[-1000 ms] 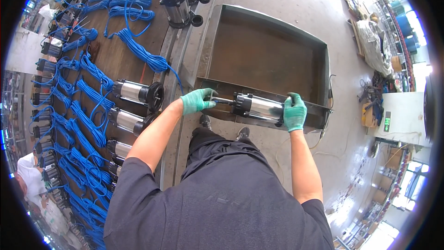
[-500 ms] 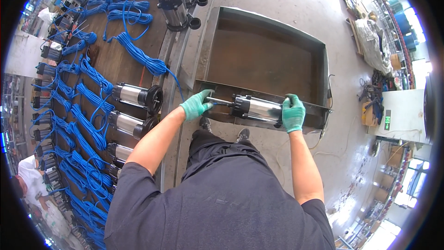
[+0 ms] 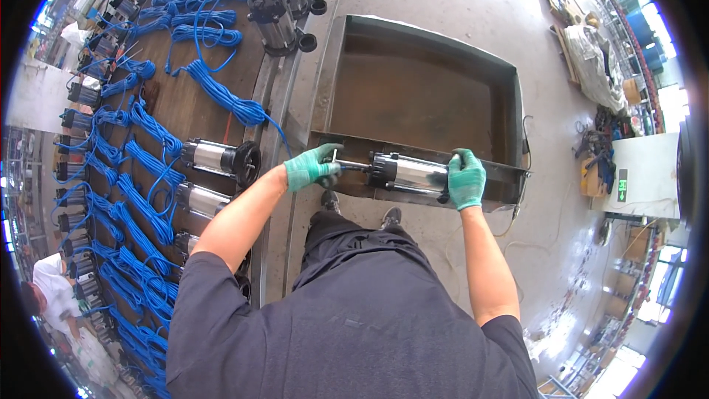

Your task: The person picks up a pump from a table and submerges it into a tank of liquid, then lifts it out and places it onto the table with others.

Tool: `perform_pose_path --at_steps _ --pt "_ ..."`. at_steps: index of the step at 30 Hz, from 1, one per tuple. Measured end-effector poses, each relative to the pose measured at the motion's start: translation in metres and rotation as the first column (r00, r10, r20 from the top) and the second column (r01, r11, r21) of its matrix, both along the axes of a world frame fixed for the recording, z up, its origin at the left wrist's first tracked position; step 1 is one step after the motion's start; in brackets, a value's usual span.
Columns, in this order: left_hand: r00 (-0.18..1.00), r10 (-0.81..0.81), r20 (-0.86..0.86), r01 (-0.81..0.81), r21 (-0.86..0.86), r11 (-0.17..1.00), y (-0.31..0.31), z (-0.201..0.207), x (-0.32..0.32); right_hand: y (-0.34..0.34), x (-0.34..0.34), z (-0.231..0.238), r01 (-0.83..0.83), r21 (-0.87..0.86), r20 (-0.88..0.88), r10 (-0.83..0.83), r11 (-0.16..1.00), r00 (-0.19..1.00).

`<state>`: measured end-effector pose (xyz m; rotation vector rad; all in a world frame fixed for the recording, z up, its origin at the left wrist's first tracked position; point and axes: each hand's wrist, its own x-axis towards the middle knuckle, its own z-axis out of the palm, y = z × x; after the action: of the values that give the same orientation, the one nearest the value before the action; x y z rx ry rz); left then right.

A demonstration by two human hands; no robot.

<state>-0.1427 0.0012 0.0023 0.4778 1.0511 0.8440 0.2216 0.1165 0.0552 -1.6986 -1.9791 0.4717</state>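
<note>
A submersible pump (image 3: 415, 174) with a shiny steel body and black ends lies on its side across the near edge of a metal tank. Over its right end curls my right hand (image 3: 466, 179), in a green glove, gripping it. My left hand (image 3: 312, 168), also green-gloved, is closed around a metal rod with a short crossbar (image 3: 334, 156), like a T-handled wrench. The dark shaft (image 3: 356, 167) of this tool reaches the pump's left end; its exact contact there is too small to make out. A blue cable (image 3: 276, 128) runs down behind my left hand.
The rectangular tank (image 3: 428, 34) holds brownish liquid. To the left, a long bench (image 3: 193, 100) carries several pumps (image 3: 214, 157) and blue cable coils (image 3: 221, 94). More pumps (image 3: 272, 21) stand upright at its far edge. A person (image 3: 55, 288) is at the far left.
The tool's silver bar, earlier lying along the pump's line, now stands across it, and my left hand has turned with it. My right hand and the pump stay nearly in place.
</note>
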Motion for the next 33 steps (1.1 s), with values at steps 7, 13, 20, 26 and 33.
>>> perform_pose_path --at_steps 7,13,20,26,33 --pt "0.127 -0.126 -0.984 0.647 -0.014 0.762 0.015 -0.024 0.001 0.001 0.001 -0.006 0.000 0.012 0.003 0.000 1.000 1.000" --pt "0.837 -0.425 -0.345 0.394 -0.158 0.905 0.023 0.016 -0.019 -0.001 0.000 -0.003 0.012 0.002 -0.018 -0.012 1.000 1.000" --pt "0.942 -0.242 -0.232 0.117 -0.449 0.886 0.020 0.017 -0.002 -0.001 0.000 -0.003 0.012 0.014 -0.013 -0.012 1.000 1.000" --pt "0.874 0.003 -0.485 0.179 0.328 0.928 -0.008 -0.025 0.004 0.001 -0.002 -0.003 0.000 0.029 -0.020 0.001 1.000 1.000" --pt "0.825 0.171 -0.538 0.115 0.456 0.882 -0.002 -0.051 0.002 0.002 -0.003 -0.002 -0.002 0.052 -0.016 0.003 0.999 1.000"
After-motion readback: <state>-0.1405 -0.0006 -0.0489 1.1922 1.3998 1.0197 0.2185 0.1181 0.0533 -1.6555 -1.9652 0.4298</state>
